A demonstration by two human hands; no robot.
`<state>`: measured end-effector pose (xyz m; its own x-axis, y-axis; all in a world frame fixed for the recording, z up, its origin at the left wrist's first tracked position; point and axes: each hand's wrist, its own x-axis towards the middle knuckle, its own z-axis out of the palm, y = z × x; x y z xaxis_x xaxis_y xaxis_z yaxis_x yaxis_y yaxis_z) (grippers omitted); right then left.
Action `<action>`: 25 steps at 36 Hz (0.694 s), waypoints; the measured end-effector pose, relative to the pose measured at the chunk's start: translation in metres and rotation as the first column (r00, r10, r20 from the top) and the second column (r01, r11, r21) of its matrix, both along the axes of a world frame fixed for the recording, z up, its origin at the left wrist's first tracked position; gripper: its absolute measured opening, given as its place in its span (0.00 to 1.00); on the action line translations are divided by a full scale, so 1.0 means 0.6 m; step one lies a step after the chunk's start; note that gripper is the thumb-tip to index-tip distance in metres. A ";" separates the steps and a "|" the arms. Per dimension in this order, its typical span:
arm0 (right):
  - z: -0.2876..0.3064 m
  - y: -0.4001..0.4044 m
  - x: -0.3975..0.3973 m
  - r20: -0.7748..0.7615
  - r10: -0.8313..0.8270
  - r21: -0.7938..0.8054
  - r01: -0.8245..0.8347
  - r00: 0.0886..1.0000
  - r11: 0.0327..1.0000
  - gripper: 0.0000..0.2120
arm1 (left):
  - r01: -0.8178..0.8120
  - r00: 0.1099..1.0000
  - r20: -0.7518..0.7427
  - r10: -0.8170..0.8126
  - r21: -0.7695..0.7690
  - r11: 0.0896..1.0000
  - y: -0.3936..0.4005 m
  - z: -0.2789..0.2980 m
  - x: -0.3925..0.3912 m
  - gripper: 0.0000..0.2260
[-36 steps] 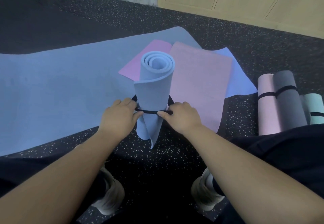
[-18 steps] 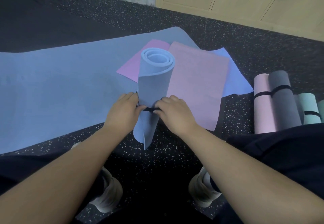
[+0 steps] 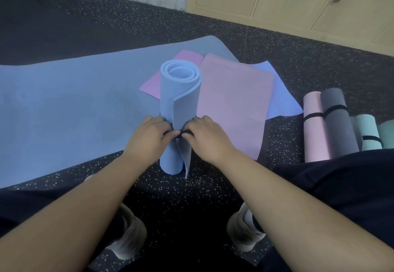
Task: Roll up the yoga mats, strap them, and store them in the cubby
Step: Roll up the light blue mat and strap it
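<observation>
Centrally, a rolled light-blue foam yoga mat [image 3: 180, 101] is standing upright on the dark speckled floor [image 3: 191, 203]. Both the left hand [image 3: 149, 138] and right hand [image 3: 207, 138] are curling their fingers, pinching a thin black strap [image 3: 185, 133] around its middle.

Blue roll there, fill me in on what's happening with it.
A person is strapping the blue roll, which stands upright on the floor. The left hand and right hand pinch a black strap at its front. Flat mats lie behind it; strapped rolls lie to the right.
</observation>
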<state>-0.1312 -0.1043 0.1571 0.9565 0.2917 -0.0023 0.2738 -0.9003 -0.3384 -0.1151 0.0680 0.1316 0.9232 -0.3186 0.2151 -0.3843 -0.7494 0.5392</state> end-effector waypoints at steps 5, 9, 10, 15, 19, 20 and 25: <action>0.004 -0.007 0.003 0.018 -0.059 -0.053 0.060 0.998 0.997 0.12 | 0.163 0.986 0.031 -0.163 -0.007 0.987 0.012 0.004 -0.001 0.07; 0.005 -0.006 0.002 0.025 -0.092 -0.061 0.094 0.995 0.994 0.12 | 0.214 0.977 0.008 -0.214 -0.010 0.977 0.014 -0.001 0.005 0.08; 0.005 -0.005 0.002 0.021 -0.098 -0.062 0.099 0.995 0.993 0.12 | 0.217 0.976 0.003 -0.217 -0.016 0.976 0.013 -0.002 0.005 0.06; 0.005 -0.002 0.000 -0.008 -0.100 -0.067 0.099 0.995 0.993 0.12 | 0.208 0.977 -0.037 -0.209 -0.029 0.978 0.012 0.002 0.000 0.11; 0.000 -0.007 -0.003 -0.032 -0.112 -0.077 0.110 0.993 0.991 0.14 | 0.115 0.993 -0.029 -0.113 0.077 0.990 0.031 -0.001 0.002 0.11; -0.002 -0.009 -0.004 -0.039 -0.121 -0.078 0.118 0.992 0.990 0.15 | 0.082 0.997 -0.022 -0.080 0.097 0.992 0.038 -0.002 0.004 0.11; -0.012 -0.014 -0.005 -0.079 -0.165 -0.051 0.161 0.983 0.986 0.17 | -0.007 0.998 -0.060 0.019 0.198 0.980 0.058 -0.005 0.016 0.10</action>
